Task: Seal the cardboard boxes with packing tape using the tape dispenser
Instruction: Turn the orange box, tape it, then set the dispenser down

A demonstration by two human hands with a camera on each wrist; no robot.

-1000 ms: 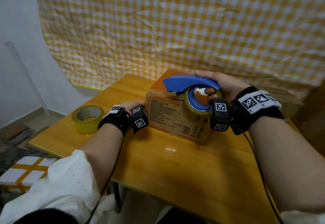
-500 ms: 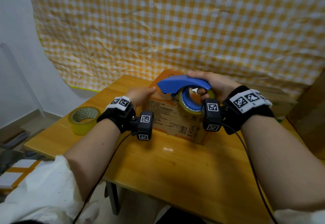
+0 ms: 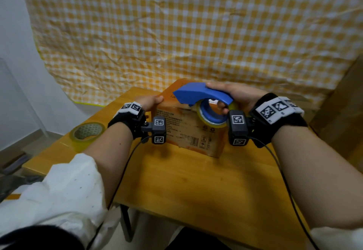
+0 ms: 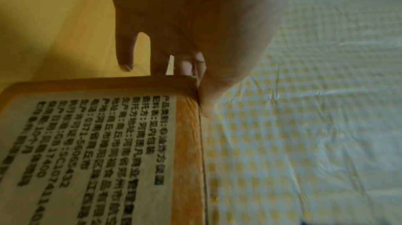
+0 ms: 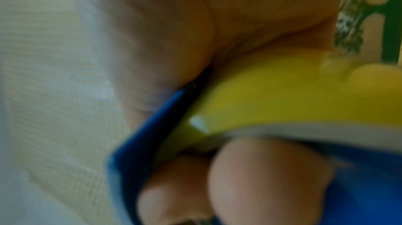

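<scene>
Wooden table (image 3: 196, 187) bears one box (image 3: 188, 124) (printed), two tape rolls (image 3: 86, 135).

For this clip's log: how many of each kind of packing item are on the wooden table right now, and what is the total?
Orange printed cardboard box: 1
Blue plastic tape dispenser, loaded with a yellowish tape roll: 1
Loose yellowish packing tape roll, lying flat at the table's left end: 1
Total: 3
</scene>
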